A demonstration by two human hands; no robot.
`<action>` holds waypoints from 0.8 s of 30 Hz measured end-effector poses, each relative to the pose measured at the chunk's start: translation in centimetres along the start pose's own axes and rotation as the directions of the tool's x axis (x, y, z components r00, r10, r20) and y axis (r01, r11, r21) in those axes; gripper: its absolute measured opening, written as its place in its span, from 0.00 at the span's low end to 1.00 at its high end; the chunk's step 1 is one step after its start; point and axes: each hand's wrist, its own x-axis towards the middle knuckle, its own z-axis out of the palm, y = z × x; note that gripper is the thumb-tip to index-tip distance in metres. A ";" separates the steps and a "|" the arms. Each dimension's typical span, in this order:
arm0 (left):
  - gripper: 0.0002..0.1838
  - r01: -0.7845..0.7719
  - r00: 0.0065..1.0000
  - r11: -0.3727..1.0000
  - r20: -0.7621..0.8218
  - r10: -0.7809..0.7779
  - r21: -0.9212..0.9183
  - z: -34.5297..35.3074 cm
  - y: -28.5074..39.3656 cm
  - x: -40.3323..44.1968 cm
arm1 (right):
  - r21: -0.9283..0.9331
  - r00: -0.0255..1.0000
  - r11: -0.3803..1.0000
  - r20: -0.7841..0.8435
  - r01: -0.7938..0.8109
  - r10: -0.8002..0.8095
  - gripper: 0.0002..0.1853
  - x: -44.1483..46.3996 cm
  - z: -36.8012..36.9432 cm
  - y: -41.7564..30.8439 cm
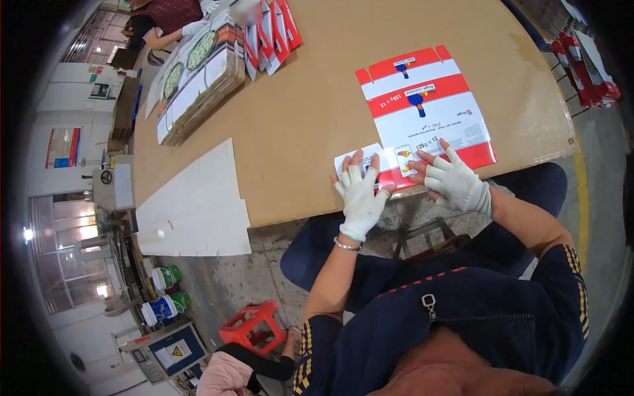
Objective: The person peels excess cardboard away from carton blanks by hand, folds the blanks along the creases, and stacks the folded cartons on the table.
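A flat printed carton sheet [426, 112], red and white with "125g x 12" on it, lies near the table's front edge. My left hand [362, 198], in a white glove with bare fingertips, rests with spread fingers on a smaller white and red flap [340, 160] at the sheet's lower left. Gloved the same way, my right hand [456, 181] lies on the lower part of the sheet, fingers apart. A small picture of a red and yellow figure shows between the two hands. Neither hand grips anything that I can see.
The brown table [297, 145] bears a strapped stack of cartons [205, 79] and several red and white folded pieces [274, 36]. A white board [198, 204] lies at the left front. Another person's gloved hand [193, 28] touches the stack. A red stool [254, 327] stands on the floor.
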 end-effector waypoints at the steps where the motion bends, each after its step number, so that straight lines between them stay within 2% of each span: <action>1: 0.41 0.031 0.999 0.999 -0.027 -0.031 -0.008 0.0 0.2 0.7 | 0.020 1.000 1.000 -0.007 -0.005 0.005 0.32 0.0 0.1 0.0; 5: 0.42 0.104 0.982 0.994 -0.157 -0.106 -0.025 0.0 -0.4 5.9 | 0.085 0.989 0.994 -0.133 0.072 -0.060 0.25 0.2 0.0 0.4; 6: 0.43 0.073 0.972 0.997 -0.225 -0.070 0.002 0.3 -1.1 6.5 | 0.238 0.999 0.971 -0.047 -0.011 0.022 0.19 0.0 -0.2 -0.1; 7: 0.42 0.057 0.967 0.996 -0.246 -0.073 -0.073 0.4 -1.2 6.4 | 0.252 0.981 0.968 -0.185 -0.014 0.062 0.15 -1.5 -1.1 -1.1; 8: 0.42 0.033 0.962 0.988 -0.263 -0.071 -0.148 0.6 -0.9 5.8 | 0.316 0.952 0.945 -0.256 -0.080 0.166 0.14 -3.1 -1.8 -2.8; 9: 0.41 0.054 0.961 0.949 -0.241 -0.133 -0.310 1.1 0.0 4.7 | 0.545 0.916 0.799 -0.127 -0.256 0.380 0.13 -4.5 -1.9 -4.5; 10: 0.40 0.076 0.963 0.881 -0.194 -0.186 -0.466 1.6 1.1 3.0 | 0.770 0.781 0.318 0.346 -0.553 0.520 0.14 -5.5 -2.9 -5.8; 11: 0.39 0.159 0.982 0.753 0.024 -0.187 -0.638 0.4 3.1 1.2 | 0.885 0.725 -0.045 0.407 -0.463 0.556 0.17 -6.7 -0.9 -6.8; 12: 0.40 0.002 0.998 0.737 -0.049 -0.048 -0.676 2.4 4.1 -1.0 | 0.913 0.741 -0.242 0.407 -0.327 0.534 0.21 -7.7 1.2 -7.4; 13: 0.42 0.040 0.995 0.615 0.086 0.046 -0.787 2.6 5.6 -2.9 | 0.928 0.667 -0.205 0.366 -0.310 0.649 0.22 -8.1 2.9 -7.8; 14: 0.45 -0.062 0.979 0.635 0.076 0.188 -0.770 2.5 5.7 -4.0 | 0.939 0.577 -0.172 0.321 -0.299 0.751 0.23 -8.3 4.6 -7.7; 16: 0.45 -0.109 0.989 0.726 -0.004 0.145 -0.679 -0.9 2.6 -4.0 | 0.969 0.499 0.101 0.025 -0.225 0.866 0.17 -5.5 1.6 -5.1; 17: 0.45 -0.123 0.992 0.845 -0.069 0.101 -0.520 -3.2 -0.9 -3.8 | 0.962 0.407 -0.034 0.146 -0.271 0.902 0.11 -3.8 -2.1 -3.3; 18: 0.45 -0.113 0.987 0.934 -0.144 0.066 -0.340 -5.8 -5.0 -3.7 | 0.934 0.370 0.059 0.082 -0.353 0.926 0.05 -4.7 -0.3 1.6; 19: 0.43 0.013 0.978 0.989 -0.204 -0.043 -0.147 -8.0 -8.9 -4.3 | 0.908 0.406 0.135 0.041 -0.396 0.913 0.05 -3.3 -1.6 5.3; 20: 0.43 0.159 0.950 0.987 -0.277 -0.144 0.035 -9.2 -13.1 -5.7 | 0.816 0.488 0.230 0.072 -0.531 0.870 0.04 -1.0 -5.3 8.0; 21: 0.44 0.262 0.957 0.964 -0.136 -0.255 0.037 -12.3 -16.1 -7.0 | 0.756 0.523 0.281 0.094 -0.592 0.847 0.01 1.1 -6.9 11.4; 22: 0.49 0.171 0.950 0.980 -0.279 -0.138 0.098 -12.9 -19.9 -9.3 | 0.705 0.595 0.418 0.007 -0.573 0.804 0.06 3.1 -6.3 16.1; 23: 0.56 0.225 0.944 0.902 -0.313 -0.108 0.369 -12.4 -23.6 -11.9 | 0.726 0.661 0.490 -0.065 -0.482 0.747 0.14 7.3 -7.5 17.7; 24: 0.63 0.361 0.933 0.811 -0.179 -0.314 0.460 -11.8 -26.9 -14.3 | 0.666 0.710 0.572 -0.090 -0.479 0.699 0.20 10.5 -6.4 22.1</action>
